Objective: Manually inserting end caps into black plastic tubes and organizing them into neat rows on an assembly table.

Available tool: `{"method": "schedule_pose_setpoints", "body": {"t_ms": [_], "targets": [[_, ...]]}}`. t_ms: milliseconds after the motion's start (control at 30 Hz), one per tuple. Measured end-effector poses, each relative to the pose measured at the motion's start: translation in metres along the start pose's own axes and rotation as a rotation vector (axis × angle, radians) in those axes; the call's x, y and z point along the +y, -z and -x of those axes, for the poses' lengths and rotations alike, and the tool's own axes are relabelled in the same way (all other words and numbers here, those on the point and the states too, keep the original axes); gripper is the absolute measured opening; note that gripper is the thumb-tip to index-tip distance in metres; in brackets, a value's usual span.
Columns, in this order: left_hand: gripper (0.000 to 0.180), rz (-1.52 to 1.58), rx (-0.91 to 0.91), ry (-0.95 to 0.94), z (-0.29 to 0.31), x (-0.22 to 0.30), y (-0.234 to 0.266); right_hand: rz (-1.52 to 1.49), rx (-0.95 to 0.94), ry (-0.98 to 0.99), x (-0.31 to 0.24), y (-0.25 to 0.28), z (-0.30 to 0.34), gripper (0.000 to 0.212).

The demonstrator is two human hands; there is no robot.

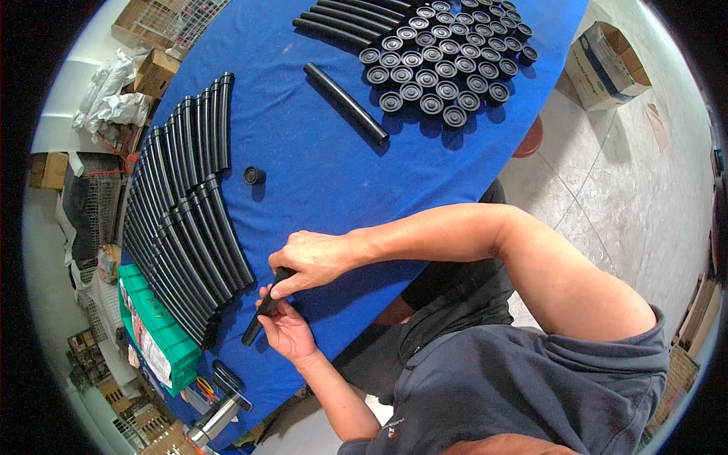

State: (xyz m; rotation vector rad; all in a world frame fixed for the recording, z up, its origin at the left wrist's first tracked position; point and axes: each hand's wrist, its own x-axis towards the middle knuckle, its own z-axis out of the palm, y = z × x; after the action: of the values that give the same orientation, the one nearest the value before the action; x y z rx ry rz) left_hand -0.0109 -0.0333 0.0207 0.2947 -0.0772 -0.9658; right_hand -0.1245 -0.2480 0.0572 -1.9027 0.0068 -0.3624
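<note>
The person is working about partway through a batch, judging by how the pieces are lying on the blue cloth (pixel 318 174). Both hands are meeting at the near edge of the layout: the right hand (pixel 318 259) is closing over the upper end of a black tube (pixel 256 327), its thumb pressing along the side, while the left hand (pixel 290 334) is clasping the same tube lower down, fingers wrapping it from beneath. The tube is slanting down toward the near left, and the hands are hiding too much of it to tell whether a cap is sitting on it. On the left, lined-up tubes (pixel 208 133) are lying side by side in overlapping rows, many showing a wider collar at the far end; these are looking like the finished share. What is left is apparently waiting at the far side: a bundle of loose tubes (pixel 341 29) is resting beside a large cluster of round caps (pixel 431 53), so a good part is seemingly remaining. Between the two sides, a lone tube (pixel 346 104) is lying by itself and a single cap (pixel 254 175) is sitting just right of the rows. A green bin (pixel 186 356) is standing at the near left, by the row ends.
</note>
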Motion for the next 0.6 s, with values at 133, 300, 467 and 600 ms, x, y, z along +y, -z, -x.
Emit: {"method": "schedule_pose_setpoints", "body": {"t_ms": [133, 300, 467, 600], "targets": [[0.036, 0.003, 0.028, 0.002, -0.001, -0.002, -0.002, -0.027, 0.13, 0.161, 0.011, -0.01, -0.003, 0.043], [0.034, -0.024, -0.02, 0.017, 0.0, -0.001, -0.002, -0.01, 0.017, 0.038, 0.002, -0.002, 0.0, 0.041], [0.033, -0.038, 0.015, -0.001, -0.002, -0.002, 0.002, 0.008, 0.151, 0.21, 0.014, -0.009, -0.001, 0.041], [0.032, -0.025, -0.019, 0.028, 0.002, -0.001, -0.004, -0.023, -0.012, 0.077, 0.005, -0.003, 0.0, 0.039]]}}
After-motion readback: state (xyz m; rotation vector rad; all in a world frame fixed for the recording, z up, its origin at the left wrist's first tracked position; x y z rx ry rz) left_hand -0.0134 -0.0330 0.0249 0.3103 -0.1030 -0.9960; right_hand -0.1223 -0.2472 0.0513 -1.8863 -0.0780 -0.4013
